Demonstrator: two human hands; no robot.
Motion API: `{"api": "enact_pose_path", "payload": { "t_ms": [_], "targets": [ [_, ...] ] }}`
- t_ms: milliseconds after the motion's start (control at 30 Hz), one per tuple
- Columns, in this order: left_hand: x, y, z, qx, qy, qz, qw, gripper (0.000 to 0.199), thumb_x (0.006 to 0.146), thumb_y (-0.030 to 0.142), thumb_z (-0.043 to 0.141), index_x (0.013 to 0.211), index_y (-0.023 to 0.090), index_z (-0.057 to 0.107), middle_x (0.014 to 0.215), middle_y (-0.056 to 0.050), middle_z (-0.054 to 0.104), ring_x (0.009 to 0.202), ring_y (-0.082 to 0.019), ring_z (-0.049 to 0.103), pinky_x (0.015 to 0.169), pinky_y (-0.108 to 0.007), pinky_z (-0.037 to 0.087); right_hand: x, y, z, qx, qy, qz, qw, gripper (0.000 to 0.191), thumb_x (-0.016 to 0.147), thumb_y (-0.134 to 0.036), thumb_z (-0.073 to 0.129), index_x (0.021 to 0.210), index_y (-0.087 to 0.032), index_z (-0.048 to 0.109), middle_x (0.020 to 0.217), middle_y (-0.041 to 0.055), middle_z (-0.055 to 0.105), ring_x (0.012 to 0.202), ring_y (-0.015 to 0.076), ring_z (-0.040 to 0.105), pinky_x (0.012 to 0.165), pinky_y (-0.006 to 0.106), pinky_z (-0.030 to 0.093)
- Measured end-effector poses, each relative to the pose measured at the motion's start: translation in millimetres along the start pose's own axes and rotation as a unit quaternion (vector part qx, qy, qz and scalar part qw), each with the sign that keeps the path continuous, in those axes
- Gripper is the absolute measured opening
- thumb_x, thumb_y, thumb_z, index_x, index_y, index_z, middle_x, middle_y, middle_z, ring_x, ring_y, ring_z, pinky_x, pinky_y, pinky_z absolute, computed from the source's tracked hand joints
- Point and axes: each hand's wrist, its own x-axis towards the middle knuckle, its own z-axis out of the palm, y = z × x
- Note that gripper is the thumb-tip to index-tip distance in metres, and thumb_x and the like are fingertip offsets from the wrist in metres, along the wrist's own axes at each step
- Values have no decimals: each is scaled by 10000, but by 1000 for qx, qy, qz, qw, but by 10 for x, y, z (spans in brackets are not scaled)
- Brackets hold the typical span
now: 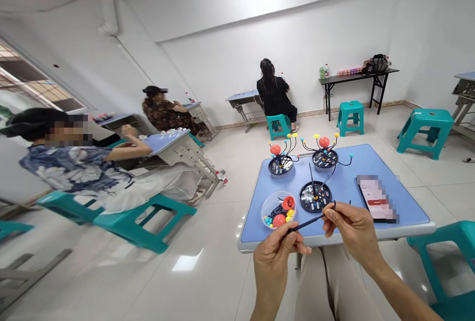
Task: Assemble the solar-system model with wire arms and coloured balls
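Note:
Between my two hands stretches a thin dark rod [310,221], held above the near edge of the blue table. My left hand [276,249] pinches its left end, and my right hand [351,227] grips the other end, where it curves. Just beyond lies a round black base [315,196] with dark arms standing up from it. To its left, a clear bowl [264,207] holds red, yellow and blue balls with dark parts. Farther back stand two planet models, one on the left [281,165] and one on the right [325,159], each with a red ball and curved arms.
A phone [376,200] lies on the right of the blue table [352,167]. Green stools [425,130] stand around the room. Another person [77,162] sits at a desk to the left, with others farther off. A black side table [359,77] stands by the wall.

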Motion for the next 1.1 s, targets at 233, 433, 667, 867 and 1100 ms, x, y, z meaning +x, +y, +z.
{"api": "enact_pose_path", "payload": {
  "t_ms": [233, 433, 667, 867, 1100],
  "targets": [
    [-80, -26, 54, 46, 45, -1, 998, 254, 756, 402, 715, 878, 182, 754, 628, 0, 682, 489, -168, 660, 561, -332, 614, -74, 120, 98, 42, 46, 62, 996, 346, 808, -471, 666, 651, -162, 669, 544, 21, 640, 436, 150, 604, 472, 256, 524],
    [-115, -179, 80, 38, 63, -22, 997, 271, 753, 408, 713, 858, 160, 742, 631, -17, 690, 485, -183, 668, 538, -322, 601, -195, 267, 161, 65, 75, 95, 990, 369, 787, -496, 680, 636, -159, 661, 522, 19, 622, 419, 146, 582, 451, 252, 511],
    [271, -194, 103, -4, -68, -62, 996, 314, 762, 405, 702, 927, 139, 723, 639, 1, 626, 515, -141, 626, 568, -314, 570, -237, 281, 106, -9, 42, -18, 999, 159, 849, -328, 642, 799, -179, 667, 642, 15, 629, 517, 142, 598, 495, 247, 530],
    [675, -225, 238, -30, -185, -60, 980, 389, 790, 406, 676, 1069, 135, 684, 646, 1, 603, 545, -123, 589, 563, -272, 526, -67, 408, 114, -174, 4, -299, 938, 268, 904, -81, 503, 1077, -216, 658, 823, 60, 684, 712, 155, 656, 609, 254, 556],
    [903, -644, 381, 184, -8, 107, 977, 319, 830, 326, 604, 1106, 175, 656, 863, -53, 659, 691, -161, 625, 665, -313, 539, 224, 875, 207, -317, 91, -374, 867, 391, 907, -43, 469, 1253, -189, 580, 947, 135, 725, 892, 226, 705, 769, 361, 601]
  ]
}}
